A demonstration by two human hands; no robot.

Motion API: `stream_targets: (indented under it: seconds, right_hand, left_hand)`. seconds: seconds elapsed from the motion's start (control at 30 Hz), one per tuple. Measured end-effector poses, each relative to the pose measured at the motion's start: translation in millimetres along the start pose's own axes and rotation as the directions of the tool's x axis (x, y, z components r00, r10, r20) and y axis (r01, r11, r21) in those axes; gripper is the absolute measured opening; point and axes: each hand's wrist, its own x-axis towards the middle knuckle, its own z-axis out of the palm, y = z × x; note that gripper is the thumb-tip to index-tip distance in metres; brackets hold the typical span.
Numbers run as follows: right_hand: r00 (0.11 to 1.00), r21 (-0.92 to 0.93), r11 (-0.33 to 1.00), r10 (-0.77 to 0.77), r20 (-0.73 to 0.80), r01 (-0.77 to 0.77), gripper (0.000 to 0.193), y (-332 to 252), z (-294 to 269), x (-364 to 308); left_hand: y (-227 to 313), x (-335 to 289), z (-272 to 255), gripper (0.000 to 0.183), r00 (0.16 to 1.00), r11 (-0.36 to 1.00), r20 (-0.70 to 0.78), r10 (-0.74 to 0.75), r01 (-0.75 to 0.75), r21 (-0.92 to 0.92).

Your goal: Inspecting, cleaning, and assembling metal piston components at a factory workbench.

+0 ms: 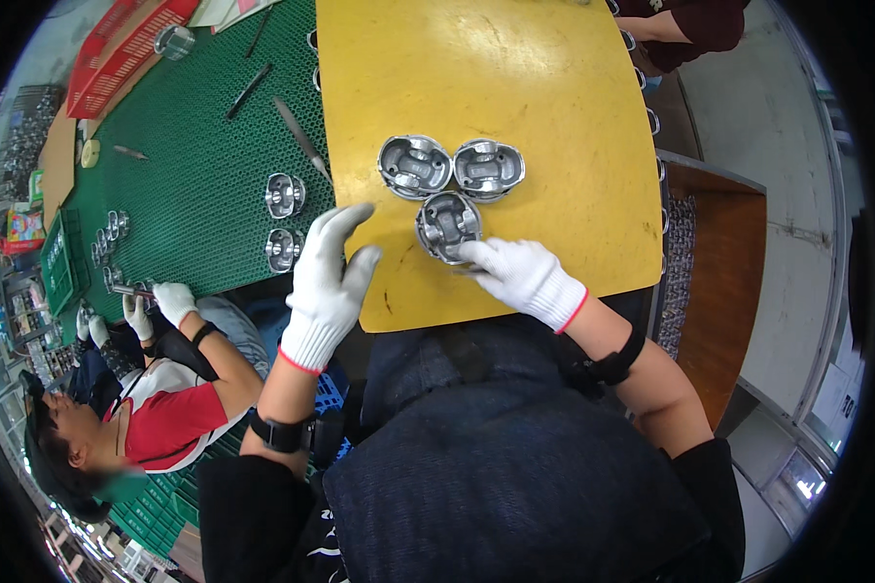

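Note:
Three grey metal pistons lie together on a yellow board, hollow sides up: a left piston (413, 167), a right piston (489, 170) and a near piston (445, 225). My right hand (520, 277), in a white knitted glove, is closed at the lower right rim of the near piston, its fingertips gripping the edge. Under those fingertips shows a thin greyish sliver, too small to name. My left hand (331, 277), gloved the same way, hovers over the board's left edge. Its thumb and fingers are apart, and nothing is in it.
Left of the yellow board (476, 68), a green mesh mat (194, 126) holds two more pistons (284, 196), a long pointed tool (301, 139) and a dark rod (250, 90). A co-worker (165, 418) in white gloves sits at left. Another person's arm (651, 27) reaches in at the far right.

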Motion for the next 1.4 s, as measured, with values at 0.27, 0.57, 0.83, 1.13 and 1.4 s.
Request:
stream_targets:
  seconds: [0.27, 0.57, 0.83, 1.13, 1.4]
  right_hand:
    - [0.794, -0.265, 0.782, -0.602, -0.086, 0.564, 0.017, -81.9, -85.1, 3.5]
    - [0.899, 0.131, 0.921, -0.314, -0.306, 0.367, 0.05, -92.6, -85.3, -11.0]
    - [0.993, 0.267, 0.962, -0.033, -0.114, 0.063, 0.039, -93.4, -44.7, -39.7]
    - [0.996, 0.408, 0.913, 0.014, -0.088, 0.023, 0.035, -94.3, -40.3, -49.2]
    - [0.983, 0.985, -0.009, 0.063, -0.171, 0.172, 0.032, -107.5, -112.0, -42.7]
  left_hand:
    - [30.3, -46.7, -40.0, 0.111, 0.774, 0.213, 0.489, -0.402, 0.599, -0.772]
    - [60.1, -71.9, -84.3, 0.11, 0.897, 0.111, 0.435, -0.079, 0.442, -0.89]
    - [76.2, -91.7, -109.2, 0.117, 0.97, 0.257, 0.22, -0.103, 0.24, -0.936]
    - [71.0, -97.2, -110.3, 0.111, 0.978, 0.151, 0.137, -0.157, 0.161, -0.975]
    - [71.0, -75.8, -104.0, 0.104, 0.982, -0.121, 0.172, -0.072, 0.163, -0.979]
